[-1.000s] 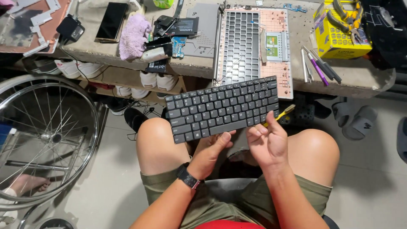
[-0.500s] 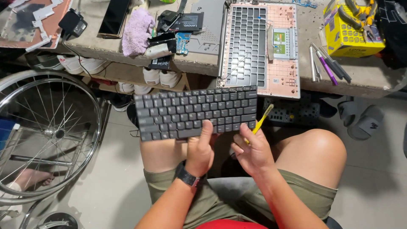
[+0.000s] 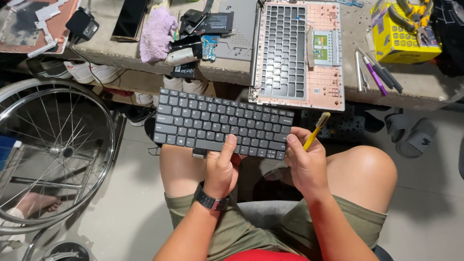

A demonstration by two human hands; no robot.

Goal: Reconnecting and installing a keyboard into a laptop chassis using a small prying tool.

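We've got the loose laptop keyboard (image 3: 223,126) lying long-ways left to right over our knees, left hand (image 3: 221,166) pinching its near edge mid-way, right hand (image 3: 305,159) gripping the right end while also wrapped around a yellow toothbrush (image 3: 317,128) whose bristles angle away from us.

A worn grey tabletop (image 3: 232,72) runs across the top of the view. Near its left end lie a black charger (image 3: 82,24) and a dark phone (image 3: 129,17). Beside them a purple cloth (image 3: 157,26) hangs over the front edge. At the middle sits a grey laptop cover (image 3: 239,34) with black parts on it. A pink laptop shell (image 3: 299,53) juts past the front edge. Pens (image 3: 379,72) and a yellow box (image 3: 401,34) lie toward the right end.
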